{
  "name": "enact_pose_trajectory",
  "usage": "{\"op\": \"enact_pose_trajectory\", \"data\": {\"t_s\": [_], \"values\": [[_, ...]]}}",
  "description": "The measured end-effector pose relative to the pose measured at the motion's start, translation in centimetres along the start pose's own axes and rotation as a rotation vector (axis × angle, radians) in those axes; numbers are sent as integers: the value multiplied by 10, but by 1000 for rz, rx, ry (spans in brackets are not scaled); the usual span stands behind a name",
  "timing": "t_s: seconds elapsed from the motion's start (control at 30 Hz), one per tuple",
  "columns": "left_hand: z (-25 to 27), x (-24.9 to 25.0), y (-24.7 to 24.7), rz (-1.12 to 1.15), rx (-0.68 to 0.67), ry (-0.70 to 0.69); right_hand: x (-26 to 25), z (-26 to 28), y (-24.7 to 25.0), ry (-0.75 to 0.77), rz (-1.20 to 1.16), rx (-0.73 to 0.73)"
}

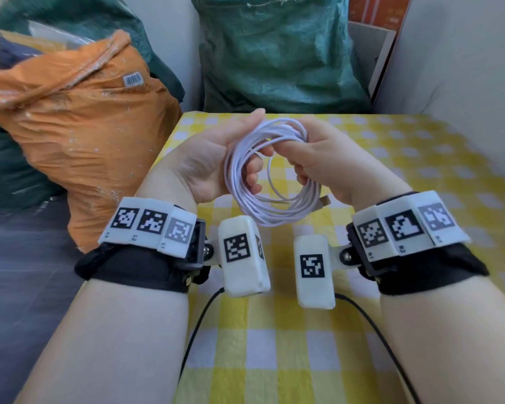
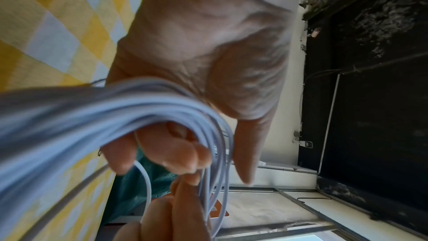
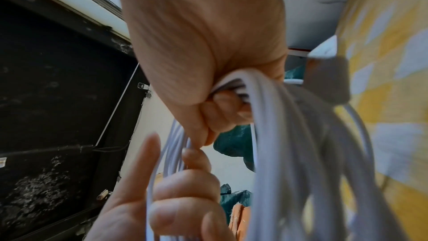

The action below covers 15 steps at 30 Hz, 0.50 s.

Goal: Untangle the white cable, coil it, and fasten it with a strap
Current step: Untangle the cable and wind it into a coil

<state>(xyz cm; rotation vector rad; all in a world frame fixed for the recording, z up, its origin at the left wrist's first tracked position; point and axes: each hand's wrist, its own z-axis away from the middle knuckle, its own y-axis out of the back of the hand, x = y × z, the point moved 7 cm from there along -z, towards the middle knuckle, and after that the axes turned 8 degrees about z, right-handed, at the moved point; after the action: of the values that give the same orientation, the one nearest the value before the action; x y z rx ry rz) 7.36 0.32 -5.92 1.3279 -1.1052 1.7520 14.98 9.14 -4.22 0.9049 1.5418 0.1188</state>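
From the head camera I see both my hands raised over the worktop (image 1: 362, 330), with its yellow and white checked cloth, holding the white cable (image 1: 270, 182) as a round coil of many loops between them. My right hand (image 1: 318, 158) has its grip clamped on the upper right of the coil, fingers curled round the bundled strands. My left hand (image 1: 207, 161) holds the left side, thumb up along the outside and fingers curled through the middle of the coil. The lower loops hang free above the cloth.

The right wrist camera adds what the head view hides: the strands bunched tight inside my right fist (image 3: 203, 47), and a blurred plug end beside the coil. The left wrist view shows my left palm (image 2: 208, 47) with the strands crossing it and the fingertips hooked over them.

Only the head view shows the sacks beyond the worktop: an orange sack (image 1: 79, 118) on the left and a green woven sack (image 1: 280, 51) behind, both full; I cannot tell what is in them.
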Motion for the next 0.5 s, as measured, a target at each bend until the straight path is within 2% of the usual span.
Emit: {"op": "enact_pose_trajectory", "data": {"t_s": [0.17, 0.27, 0.5], "values": [[-2, 0, -2, -84, -43, -35, -8, 2, -2, 29, 71, -29], [-4, 4, 0, -2, -37, -74, -8, 3, 1, 13, 5, -23], [-7, 12, 14, 276, 40, -136, 8, 0, 7, -141, -144, -27]]}}
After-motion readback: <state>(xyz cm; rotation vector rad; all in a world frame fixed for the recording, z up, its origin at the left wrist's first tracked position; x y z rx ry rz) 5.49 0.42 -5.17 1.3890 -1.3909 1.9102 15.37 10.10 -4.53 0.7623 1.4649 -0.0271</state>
